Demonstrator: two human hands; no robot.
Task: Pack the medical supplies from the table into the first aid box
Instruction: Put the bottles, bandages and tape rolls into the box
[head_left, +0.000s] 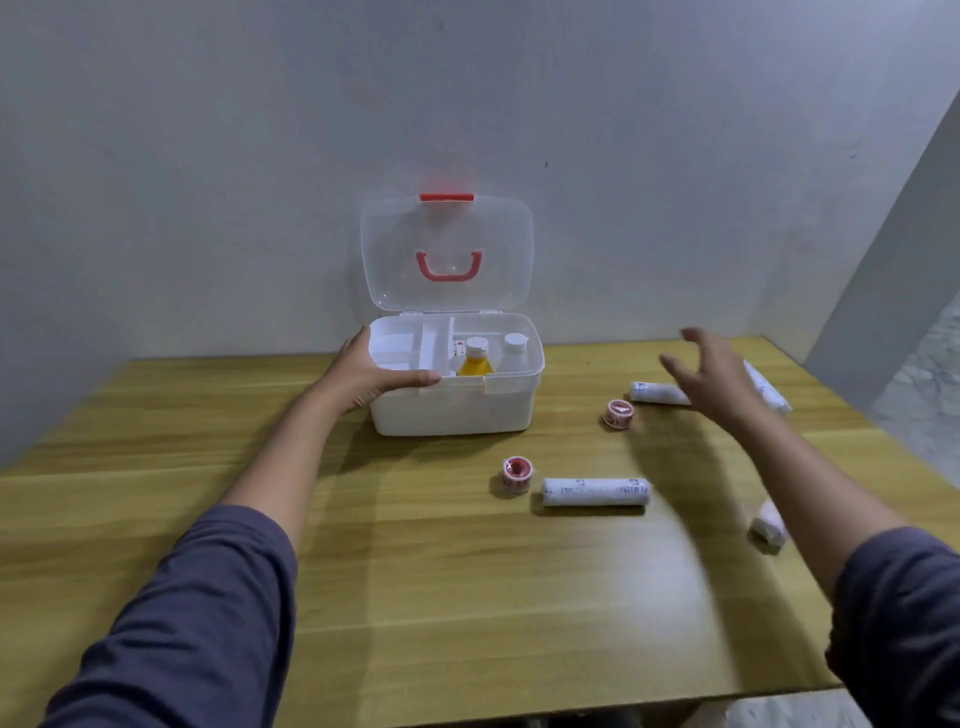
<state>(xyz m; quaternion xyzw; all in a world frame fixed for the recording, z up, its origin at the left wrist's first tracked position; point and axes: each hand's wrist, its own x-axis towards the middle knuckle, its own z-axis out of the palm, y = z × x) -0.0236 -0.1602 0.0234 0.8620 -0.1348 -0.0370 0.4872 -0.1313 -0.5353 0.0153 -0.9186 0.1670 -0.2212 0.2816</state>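
Packing looks begun but well short of done, with six supplies out on the table (415, 571), all on its right half.

Nearest, close to the right edge, lies a small bandage roll (768, 527), blurred. Toward the middle, a long bandage roll (595, 492) lies crosswise with a near tape roll (517, 473) just beside its left end. Farther back sits a far tape roll (619, 413), and just behind it a second bandage roll (657, 392).

The right hand (719, 374) hovers over that second roll, fingers spread wide and holding nothing. It is motion-blurred, so I cannot tell which item it is heading for. A third bandage roll (769, 389) shows partly behind it, nearer the right edge.

The first aid box (452, 415) stands at the middle of the back edge, against the wall, with its clear lid (447, 249) upright. Inside, the right part already holds a yellow bottle (475, 358) and a white bottle (514, 345), while the white tray (410, 348) on the left looks empty.

The left hand (363, 374) holds the box at its left front corner, thumb along the front rim, probably steadying it.

By my reckoning the four rolls and two tapes remain to go in, and then the lid must come down.
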